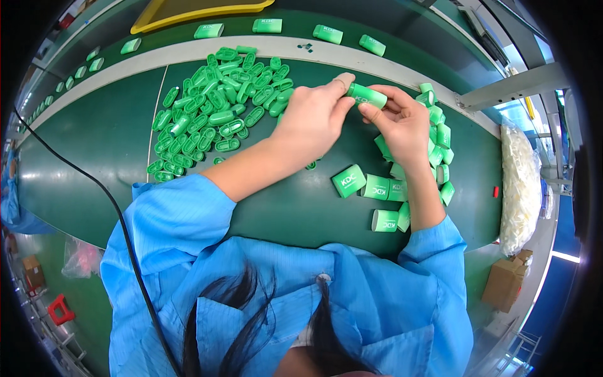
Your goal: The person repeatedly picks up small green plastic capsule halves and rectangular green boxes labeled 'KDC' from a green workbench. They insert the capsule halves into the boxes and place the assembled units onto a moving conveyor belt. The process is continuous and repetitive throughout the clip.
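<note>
Between my two hands, above the green work table [301, 207], is a green plastic sleeve [369, 95], lying tilted. My left hand [316, 112] pinches its left end, where a small green cap seems to sit, partly hidden by the fingers. My right hand [404, 122] grips the sleeve's right end between thumb and fingers. To the left of my left hand spreads a heap of green oval caps [204, 116]. Around and beyond my right forearm lie several loose green sleeves [349, 181], more of them piled [443, 136] along the right.
Green pieces [267, 26] stand in a row on the belt beyond the pale rail [270, 47]. A yellow-rimmed tray [201, 12] is at the far side. A clear bag of pale parts [520, 188] hangs at the right edge. A black cable [107, 191] crosses on the left.
</note>
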Demonstrator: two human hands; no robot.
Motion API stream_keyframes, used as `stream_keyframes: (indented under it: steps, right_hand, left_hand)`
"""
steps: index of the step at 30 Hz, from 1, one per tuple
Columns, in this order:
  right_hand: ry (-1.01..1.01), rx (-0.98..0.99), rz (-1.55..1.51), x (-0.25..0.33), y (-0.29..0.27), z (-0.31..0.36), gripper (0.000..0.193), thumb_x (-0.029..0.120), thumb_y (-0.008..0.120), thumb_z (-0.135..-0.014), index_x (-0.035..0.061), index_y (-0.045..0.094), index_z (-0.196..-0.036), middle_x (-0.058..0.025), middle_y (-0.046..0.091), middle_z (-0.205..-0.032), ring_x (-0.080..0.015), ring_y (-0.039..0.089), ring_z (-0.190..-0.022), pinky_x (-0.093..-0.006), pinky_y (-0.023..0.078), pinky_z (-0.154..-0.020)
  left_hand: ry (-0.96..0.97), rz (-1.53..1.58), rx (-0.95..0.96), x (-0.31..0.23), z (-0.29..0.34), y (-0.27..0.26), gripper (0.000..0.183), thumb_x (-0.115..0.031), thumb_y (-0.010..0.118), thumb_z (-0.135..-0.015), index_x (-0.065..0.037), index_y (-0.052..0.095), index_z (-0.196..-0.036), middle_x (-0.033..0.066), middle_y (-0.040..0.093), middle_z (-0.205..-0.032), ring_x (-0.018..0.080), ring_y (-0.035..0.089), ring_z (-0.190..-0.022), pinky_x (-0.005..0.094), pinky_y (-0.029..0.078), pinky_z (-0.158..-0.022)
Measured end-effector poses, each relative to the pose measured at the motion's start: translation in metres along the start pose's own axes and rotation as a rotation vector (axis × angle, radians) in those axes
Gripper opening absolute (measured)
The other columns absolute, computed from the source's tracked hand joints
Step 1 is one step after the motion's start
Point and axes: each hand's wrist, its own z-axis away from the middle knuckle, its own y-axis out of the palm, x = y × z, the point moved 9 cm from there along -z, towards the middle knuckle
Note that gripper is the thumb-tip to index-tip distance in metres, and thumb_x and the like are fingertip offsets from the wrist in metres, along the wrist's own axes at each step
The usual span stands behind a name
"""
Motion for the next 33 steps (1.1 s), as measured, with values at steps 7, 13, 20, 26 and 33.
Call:
stream_keyframes:
  steps: [7,13,20,26,33]
  right_hand:
    - [-0.25,-0.154,0.345,0.025,0.0,0.008,0.024,0.009,0.073,-0.073,0.0022,0.065,-0.095,-0.0094,0.067,-0.072,-0.0141,0.067,-0.065,-0.0228,0.05,-0.057]
    - [-0.362,-0.209,0.405,0.039,0.007,0.018,0.023,0.009,0.072,-0.074,0.0007,0.064,-0.093,-0.0103,0.066,-0.073,-0.0148,0.065,-0.06,-0.0246,0.053,-0.057]
    - [-0.096,-0.082,0.135,0.018,-0.007,-0.021,0.026,0.011,0.071,-0.076,-0.0021,0.063,-0.097,-0.0072,0.066,-0.075,-0.0092,0.061,-0.061,-0.0218,0.047,-0.056]
    - [0.146,-0.17,0.512,-0.067,-0.098,-0.135,0.032,0.024,0.07,-0.077,0.0015,0.064,-0.098,-0.0014,0.065,-0.079,-0.0079,0.052,-0.065,-0.0234,0.043,-0.059]
    - [0.081,-0.202,0.846,-0.051,-0.147,-0.122,0.048,0.043,0.068,-0.073,0.0038,0.066,-0.1,-0.0124,0.067,-0.094,-0.0258,0.064,-0.091,-0.034,0.049,-0.082]
  left_hand:
    - [0.221,-0.042,-0.111,-0.008,0.007,0.002,0.036,0.001,0.052,-0.083,0.006,0.045,-0.117,0.0232,0.061,-0.08,0.0393,0.06,-0.07,0.0435,0.047,-0.058]
    - [0.191,-0.063,-0.096,-0.006,0.007,0.004,0.035,0.0,0.051,-0.084,0.006,0.045,-0.117,0.0242,0.06,-0.08,0.0405,0.06,-0.07,0.0449,0.048,-0.06]
    - [0.198,-0.067,-0.023,-0.006,-0.017,-0.019,0.034,-0.005,0.049,-0.085,-0.003,0.05,-0.119,0.0205,0.063,-0.092,0.0392,0.061,-0.079,0.044,0.049,-0.073]
    - [0.228,-0.617,0.069,0.054,-0.033,-0.061,0.052,0.011,0.036,-0.073,-0.006,0.054,-0.12,0.0157,0.048,-0.13,0.0348,0.039,-0.126,0.0406,0.033,-0.105]
    - [0.117,-0.596,0.179,0.05,-0.027,-0.047,0.021,-0.003,0.057,-0.079,-0.002,0.064,-0.098,0.0136,0.062,-0.103,0.0335,0.06,-0.09,0.0395,0.048,-0.08]
